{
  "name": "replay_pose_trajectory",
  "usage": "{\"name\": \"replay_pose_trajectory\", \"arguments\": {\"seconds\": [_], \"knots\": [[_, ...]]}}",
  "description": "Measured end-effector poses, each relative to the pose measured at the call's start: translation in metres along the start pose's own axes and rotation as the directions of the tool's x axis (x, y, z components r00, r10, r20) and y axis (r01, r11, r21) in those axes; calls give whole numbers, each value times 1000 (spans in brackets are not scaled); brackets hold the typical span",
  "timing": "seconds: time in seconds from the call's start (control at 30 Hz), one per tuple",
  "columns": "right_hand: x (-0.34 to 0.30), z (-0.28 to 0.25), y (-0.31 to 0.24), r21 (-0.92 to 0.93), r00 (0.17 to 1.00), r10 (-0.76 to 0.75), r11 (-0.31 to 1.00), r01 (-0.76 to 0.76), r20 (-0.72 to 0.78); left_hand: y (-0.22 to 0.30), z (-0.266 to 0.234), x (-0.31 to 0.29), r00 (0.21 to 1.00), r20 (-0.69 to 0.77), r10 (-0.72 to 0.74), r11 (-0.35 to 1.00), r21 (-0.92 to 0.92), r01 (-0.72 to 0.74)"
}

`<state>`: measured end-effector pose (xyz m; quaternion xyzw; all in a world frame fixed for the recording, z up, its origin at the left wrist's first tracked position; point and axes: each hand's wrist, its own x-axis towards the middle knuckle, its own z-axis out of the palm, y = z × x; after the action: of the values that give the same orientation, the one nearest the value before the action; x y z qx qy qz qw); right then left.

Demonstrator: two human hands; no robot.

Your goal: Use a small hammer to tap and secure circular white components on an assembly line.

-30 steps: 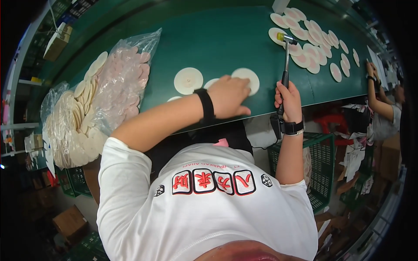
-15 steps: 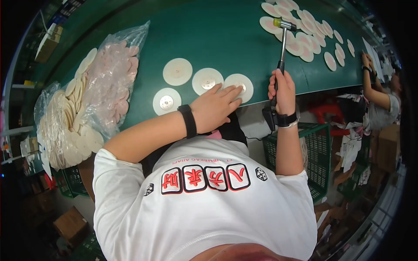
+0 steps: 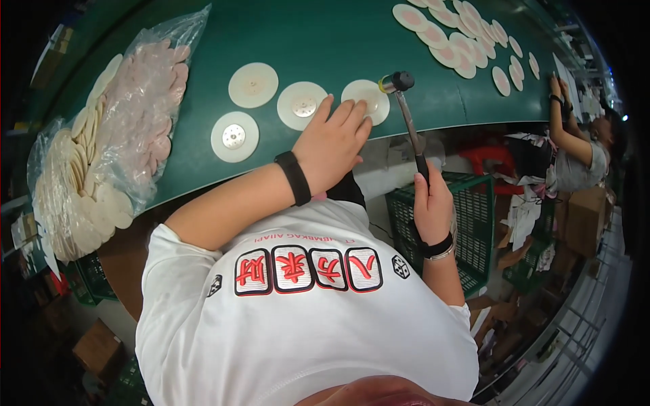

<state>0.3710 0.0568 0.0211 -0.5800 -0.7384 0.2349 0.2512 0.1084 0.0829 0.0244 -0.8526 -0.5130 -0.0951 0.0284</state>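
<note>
My right hand grips the black handle of a small two-faced hammer. Its head, one face yellowish and the other black, is at the right rim of a white round disc; contact cannot be made out. On that disc's lower part rest fingertips of my left hand, its fingers stretched out and partly covering the disc's middle. Just left of them lies a second disc with a round metal plate at its centre. Further left are a similar disc with a metal plate and a disc with a pinkish centre.
Clear plastic bags of many discs lie on the left of the green table. Pink-centred discs are spread at the far right. Another person sits at the right end. A green crate stands below the table edge.
The hammer has come down and left, from upright above the table to its head beside the right-hand disc. My left hand stays on that disc. The whole view has shifted slightly.
</note>
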Motion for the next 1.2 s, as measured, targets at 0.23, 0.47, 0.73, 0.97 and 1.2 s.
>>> {"name": "replay_pose_trajectory", "arguments": {"seconds": [0.23, 0.47, 0.73, 0.97, 1.2], "knots": [[-2, -3, -14, -139, 998, -31, 990, 24, -48, 0, 11, -6, 999, -17, -45, 999, -13, 45], [0, -5, -15, -276, 1000, 23, 961, -17, 18, 0, 11, -8, 999, -20, -43, 999, -16, 42], [8, -1, -6, -276, 989, -145, 953, 128, -41, -1, 10, -10, 999, 26, -40, 999, -34, 41], [12, -1, -10, -240, 997, -82, 968, 79, -4, -5, 11, -11, 999, 28, -15, 1000, -1, 15], [18, 10, -2, -247, 992, -120, 961, 124, 29, -4, 12, -12, 999, 31, -26, 1000, -13, 27]]}}
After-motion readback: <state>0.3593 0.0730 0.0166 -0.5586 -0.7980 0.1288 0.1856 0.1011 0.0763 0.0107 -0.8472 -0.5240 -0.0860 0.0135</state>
